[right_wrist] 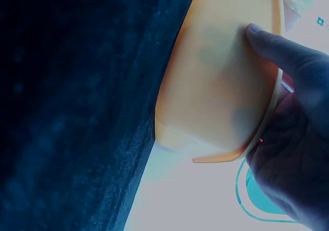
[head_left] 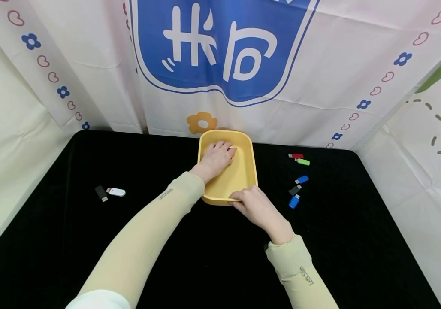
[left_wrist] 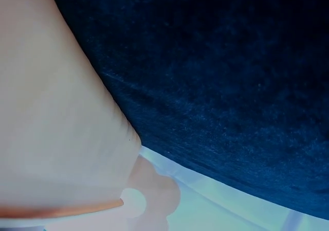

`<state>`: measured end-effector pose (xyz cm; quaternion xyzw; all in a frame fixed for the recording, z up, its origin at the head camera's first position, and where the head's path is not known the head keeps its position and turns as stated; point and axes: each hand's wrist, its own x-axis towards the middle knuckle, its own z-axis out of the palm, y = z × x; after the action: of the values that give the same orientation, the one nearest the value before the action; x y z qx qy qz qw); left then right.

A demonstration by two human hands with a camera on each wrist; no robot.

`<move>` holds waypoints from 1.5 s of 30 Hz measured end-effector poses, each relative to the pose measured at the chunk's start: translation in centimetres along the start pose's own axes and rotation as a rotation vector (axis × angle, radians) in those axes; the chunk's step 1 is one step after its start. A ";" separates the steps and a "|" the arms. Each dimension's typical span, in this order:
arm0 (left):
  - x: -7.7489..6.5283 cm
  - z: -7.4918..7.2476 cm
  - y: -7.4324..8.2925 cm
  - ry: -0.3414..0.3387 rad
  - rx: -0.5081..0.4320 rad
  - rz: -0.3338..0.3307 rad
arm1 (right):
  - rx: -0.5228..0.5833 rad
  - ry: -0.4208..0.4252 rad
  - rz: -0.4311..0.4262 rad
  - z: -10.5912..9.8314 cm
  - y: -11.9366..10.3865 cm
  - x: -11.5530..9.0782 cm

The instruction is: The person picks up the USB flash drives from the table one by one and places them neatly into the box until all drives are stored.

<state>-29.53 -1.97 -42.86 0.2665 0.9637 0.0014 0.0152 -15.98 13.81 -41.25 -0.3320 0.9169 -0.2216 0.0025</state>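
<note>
A yellow plastic bin (head_left: 228, 197) stands near the back edge of the black-covered table. My left hand (head_left: 215, 159) reaches down into it, palm down. A small red thing (head_left: 231, 148) shows between its thumb and fingers, mostly covered by them. My right hand (head_left: 254, 204) grips the bin's near right corner. In the right wrist view, the thumb (right_wrist: 280, 48) lies along the bin's outer wall (right_wrist: 216, 71), and the other fingers go over the rim. The left wrist view shows only the bin's pale side (left_wrist: 67, 112), not the hand.
Right of the bin lie a red USB stick (head_left: 297, 156), a green one (head_left: 303, 162), two blue ones (head_left: 302, 179) and a black one (head_left: 295, 190). A black USB stick (head_left: 101, 192) and a white one (head_left: 117, 192) lie at left. A printed curtain (head_left: 104, 77) hangs behind the table.
</note>
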 end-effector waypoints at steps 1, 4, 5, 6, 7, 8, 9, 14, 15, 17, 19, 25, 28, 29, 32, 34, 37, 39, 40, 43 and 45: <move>0.0 0.0 0.0 0.015 -0.006 0.005 | -0.004 0.001 -0.002 0.0 0.0 0.0; -0.2 -0.2 0.1 0.053 -0.020 0.018 | -0.018 0.008 -0.009 0.0 -0.1 0.1; -0.2 -0.3 0.1 0.066 -0.024 0.021 | -0.021 0.011 -0.010 0.0 -0.1 0.1; -0.3 -0.4 0.1 0.081 -0.025 0.024 | -0.023 0.013 -0.013 0.0 -0.1 0.1; -0.4 -0.5 0.2 0.097 -0.030 0.028 | -0.024 0.015 -0.014 0.0 -0.1 0.1; -0.5 -0.6 0.3 0.115 -0.035 0.035 | -0.022 0.017 -0.014 0.0 -0.1 0.1; -0.7 -0.7 0.3 0.132 -0.039 0.042 | -0.022 0.019 -0.014 0.1 -0.2 0.1; -1.5 -1.6 1.0 0.195 -0.058 0.098 | -0.018 0.019 -0.009 0.0 -0.2 0.0; -1.7 -1.8 1.1 0.200 -0.057 0.107 | -0.019 0.020 -0.009 0.0 -0.2 0.0; -2.1 -2.1 1.3 0.204 -0.051 0.124 | -0.025 0.020 -0.009 0.0 -0.2 0.0; -2.5 -2.3 1.5 0.208 -0.049 0.133 | -0.025 0.022 -0.012 0.0 -0.2 0.0; -3.4 -2.8 1.5 0.231 -0.067 0.138 | -0.022 0.030 -0.023 0.0 -0.2 0.0; -4.1 -3.0 1.3 0.247 -0.081 0.134 | -0.021 0.030 -0.022 0.0 -0.2 0.0; -4.3 -3.1 1.2 0.255 -0.083 0.133 | -0.019 0.029 -0.020 0.0 -0.2 -0.1; -5.2 -3.3 0.8 0.288 -0.093 0.138 | -0.012 0.022 -0.013 0.0 -0.2 -0.1; -5.7 -3.4 0.4 0.321 -0.097 0.145 | -0.007 0.018 -0.010 0.0 -0.2 -0.1; -6.5 -3.6 -0.1 0.369 -0.113 0.154 | -0.004 0.015 -0.007 -0.1 -0.2 -0.1; -7.1 -3.8 -0.5 0.386 -0.120 0.148 | 0.001 0.012 -0.003 -0.1 -0.3 -0.1; -7.4 -3.9 -0.6 0.389 -0.119 0.141 | 0.002 0.012 -0.002 -0.1 -0.3 -0.1; -8.4 -4.5 -1.0 0.380 -0.110 0.121 | 0.004 0.012 0.002 -0.1 -0.4 0.0; -9.2 -4.8 -1.3 0.371 -0.107 0.104 | 0.006 0.012 0.004 -0.1 -0.4 0.0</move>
<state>-22.49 -7.79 -37.84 0.3098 0.9335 0.1023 -0.1487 -15.73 13.57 -41.01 -0.3290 0.9168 -0.2264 -0.0015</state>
